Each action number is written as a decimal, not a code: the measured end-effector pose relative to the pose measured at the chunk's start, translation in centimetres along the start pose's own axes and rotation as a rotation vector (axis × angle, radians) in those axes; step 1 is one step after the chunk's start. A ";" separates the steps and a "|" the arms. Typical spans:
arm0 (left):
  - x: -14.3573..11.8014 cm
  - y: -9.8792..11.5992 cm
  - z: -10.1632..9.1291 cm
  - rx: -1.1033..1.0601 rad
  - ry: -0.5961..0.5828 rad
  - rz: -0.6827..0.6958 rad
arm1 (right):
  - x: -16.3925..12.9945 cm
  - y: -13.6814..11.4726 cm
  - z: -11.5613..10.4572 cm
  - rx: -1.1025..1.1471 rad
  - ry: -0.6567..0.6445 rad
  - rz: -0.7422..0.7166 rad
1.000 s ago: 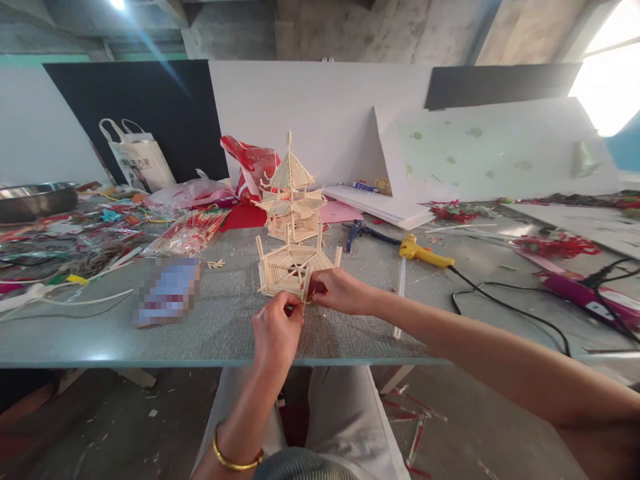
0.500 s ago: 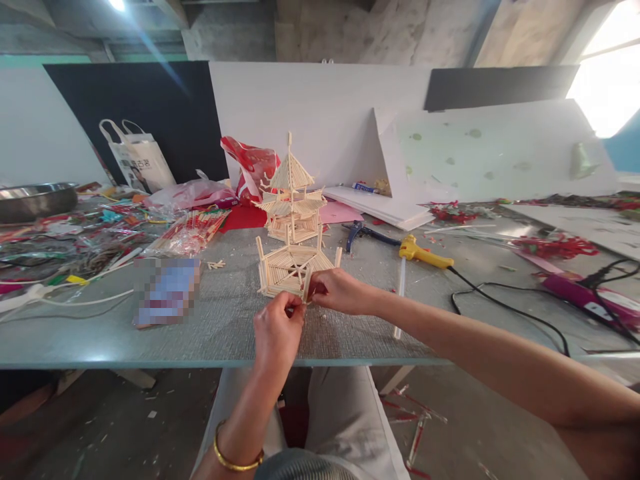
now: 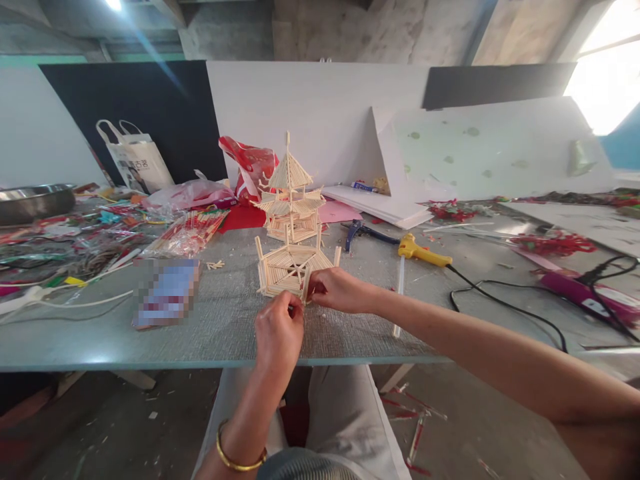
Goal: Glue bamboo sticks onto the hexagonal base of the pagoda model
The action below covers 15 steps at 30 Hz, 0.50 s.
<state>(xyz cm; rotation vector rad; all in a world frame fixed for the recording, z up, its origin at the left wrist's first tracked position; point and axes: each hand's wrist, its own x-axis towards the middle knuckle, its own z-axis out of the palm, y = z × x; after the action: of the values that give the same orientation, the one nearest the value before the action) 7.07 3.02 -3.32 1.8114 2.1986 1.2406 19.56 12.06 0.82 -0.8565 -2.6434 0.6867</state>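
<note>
Pale wooden sticks, thin and straight, make up the hexagonal frame (image 3: 293,268) that lies flat on the grey, finely ribbed table (image 3: 220,327), near its front edge; short posts stand at the frame's corners and slats run from its rim to the centre. Right hand (image 3: 340,291) pinches the near corner post between thumb and fingers. Left hand (image 3: 278,337) is curled just below that same corner, fingertips drawn together at the frame's edge; whether they grip a stick cannot be told. A gold bangle (image 3: 239,453) circles the left wrist. Just behind the frame stands a finished stick pagoda (image 3: 291,193), tiered, with a pointed slatted roof. A yellow glue gun (image 3: 423,252) with a black cord lies to the right, a white glue stick (image 3: 399,293) beside it. At left, a clear plastic packet (image 3: 187,233) holds red-tipped sticks, and a steel bowl (image 3: 35,201) sits at the far edge, contents not visible. A white tote bag (image 3: 137,160) leans against the black board.
</note>
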 end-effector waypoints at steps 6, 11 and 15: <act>-0.1 0.0 0.3 0.053 0.018 0.030 | 0.0 -0.5 -0.2 -0.036 -0.013 0.027; -0.2 0.0 0.4 0.069 0.024 0.047 | 0.0 -0.4 -0.2 -0.041 -0.012 0.010; -0.3 0.0 0.4 0.064 0.021 0.044 | 0.0 -0.3 -0.2 -0.036 -0.016 0.018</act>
<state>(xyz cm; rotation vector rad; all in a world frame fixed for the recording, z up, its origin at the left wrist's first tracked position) 7.36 3.03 -3.74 1.8883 2.2469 1.2162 19.47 11.94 1.11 -0.8892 -2.6731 0.6549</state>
